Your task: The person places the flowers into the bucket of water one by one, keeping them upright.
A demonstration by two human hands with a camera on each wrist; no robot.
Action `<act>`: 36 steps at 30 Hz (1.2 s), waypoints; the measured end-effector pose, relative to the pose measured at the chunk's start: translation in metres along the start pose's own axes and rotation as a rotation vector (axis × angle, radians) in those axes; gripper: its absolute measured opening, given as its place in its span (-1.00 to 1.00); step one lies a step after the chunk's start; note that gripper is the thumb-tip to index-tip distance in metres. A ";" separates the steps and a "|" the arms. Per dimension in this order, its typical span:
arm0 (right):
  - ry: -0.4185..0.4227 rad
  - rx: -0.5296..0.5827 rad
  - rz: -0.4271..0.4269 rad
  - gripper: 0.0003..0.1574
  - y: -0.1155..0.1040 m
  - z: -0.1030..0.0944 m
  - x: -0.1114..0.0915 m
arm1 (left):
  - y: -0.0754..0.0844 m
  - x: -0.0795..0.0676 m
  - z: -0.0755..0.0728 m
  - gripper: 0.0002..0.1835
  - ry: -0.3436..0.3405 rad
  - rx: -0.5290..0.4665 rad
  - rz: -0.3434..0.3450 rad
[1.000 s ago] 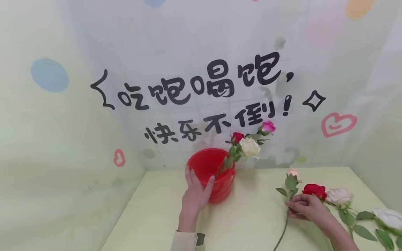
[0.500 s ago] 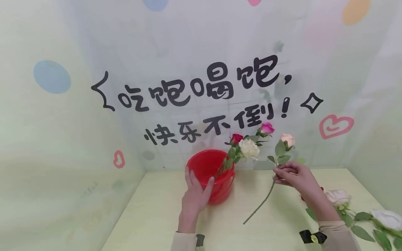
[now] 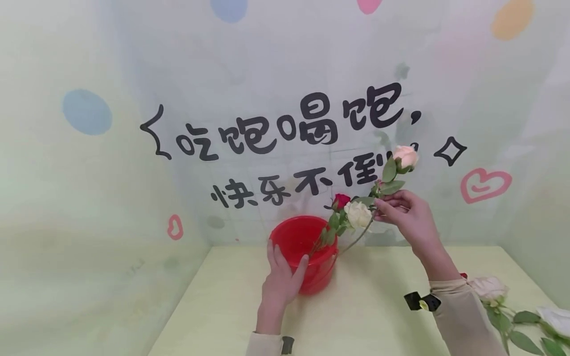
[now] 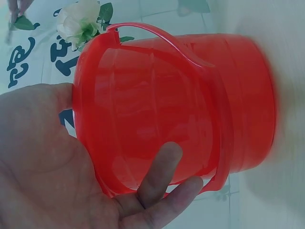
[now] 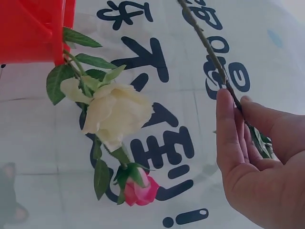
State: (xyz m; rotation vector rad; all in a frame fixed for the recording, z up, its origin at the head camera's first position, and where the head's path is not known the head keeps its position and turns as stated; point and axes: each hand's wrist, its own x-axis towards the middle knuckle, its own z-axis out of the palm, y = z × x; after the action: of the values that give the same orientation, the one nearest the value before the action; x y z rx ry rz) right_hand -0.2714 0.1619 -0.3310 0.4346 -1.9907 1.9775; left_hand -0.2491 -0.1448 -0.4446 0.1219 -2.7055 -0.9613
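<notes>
With fingers and thumb spread, my left hand [image 3: 279,284] rests against the near side and rim of a red bucket [image 3: 318,277]. In the left wrist view, the bucket's handle [image 4: 162,36] hangs along its side. A cream rose [image 3: 357,214], a red rose [image 3: 341,200] and a pink rose [image 5: 140,187] lean over the bucket's right rim with stems inside. Beyond them my right hand [image 3: 407,215] pinches the stem of a pale pink rose [image 3: 405,156], its bloom up. The stem's lower end reaches down near the bucket's right edge in the head view.
On the table's [image 3: 365,306] right side lie more roses, among them a pale rose [image 3: 488,288] and a white rose [image 3: 556,319]. Behind stands a printed backdrop [image 3: 249,64] with large black lettering, close to the bucket.
My right hand has lifted the pale pink rose from the table's right side and moved it up and left, near the flowers in the bucket. My left hand has stayed at the bucket.
</notes>
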 end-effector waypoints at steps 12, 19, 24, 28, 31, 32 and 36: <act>0.197 -0.008 -0.196 -0.59 -0.007 0.025 0.025 | 0.000 0.004 0.002 0.20 0.013 0.013 0.007; 0.217 -0.181 -0.245 -0.59 0.004 0.039 0.037 | 0.004 0.002 -0.001 0.19 -0.001 0.022 -0.006; 0.217 -0.332 -0.249 -0.62 0.017 0.045 0.046 | 0.004 -0.002 -0.002 0.20 0.001 0.003 -0.008; 0.225 -0.433 -0.266 -0.63 0.025 0.050 0.051 | 0.001 -0.003 0.001 0.19 0.010 0.008 0.003; 0.210 -0.455 -0.275 -0.63 0.028 0.054 0.053 | 0.000 -0.003 0.003 0.20 0.011 0.014 0.006; 0.201 -0.454 -0.279 -0.63 0.028 0.056 0.054 | 0.000 -0.003 0.004 0.20 0.010 0.014 0.006; 0.162 -0.444 -0.278 -0.66 0.031 0.063 0.055 | 0.001 -0.001 0.002 0.21 0.012 0.000 -0.005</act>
State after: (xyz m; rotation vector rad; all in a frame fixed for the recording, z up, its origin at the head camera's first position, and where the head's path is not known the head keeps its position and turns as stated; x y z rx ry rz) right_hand -0.3346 0.0985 -0.3362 0.4003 -2.0564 1.3149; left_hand -0.2482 -0.1429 -0.4460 0.1346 -2.6960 -0.9587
